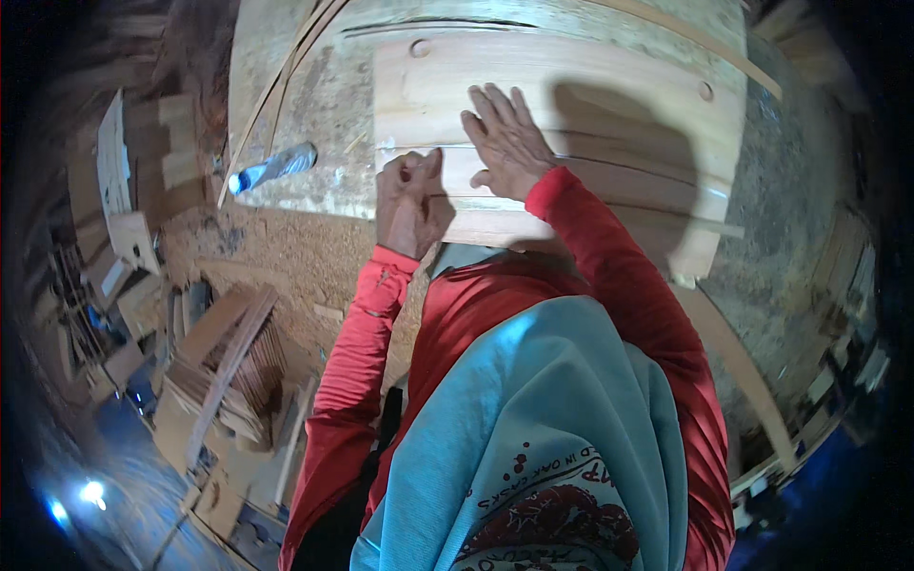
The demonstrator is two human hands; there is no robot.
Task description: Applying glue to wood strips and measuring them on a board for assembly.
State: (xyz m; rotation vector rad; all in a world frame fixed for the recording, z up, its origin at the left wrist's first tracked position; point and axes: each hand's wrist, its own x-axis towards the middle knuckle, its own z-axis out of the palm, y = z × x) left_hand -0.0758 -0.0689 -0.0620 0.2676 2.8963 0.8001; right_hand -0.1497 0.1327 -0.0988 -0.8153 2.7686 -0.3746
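A pale wooden panel made of several boards lies on the worktable, with a round mark near each far corner. Dark seams run across it between the boards. My right hand rests flat on the middle of the panel, fingers spread, holding nothing. At the panel's left edge, my left hand is closed, its fingers curled in and its thumb up against them. Whatever those fingers may hold is hidden. A thin wooden strip sticks out past the panel's right edge near my body.
A clear plastic bottle with a blue cap lies on the worn worktable, left of the panel. Long thin wood strips cross the table's far left. Stacked boards stand on the sawdust-covered floor at the left.
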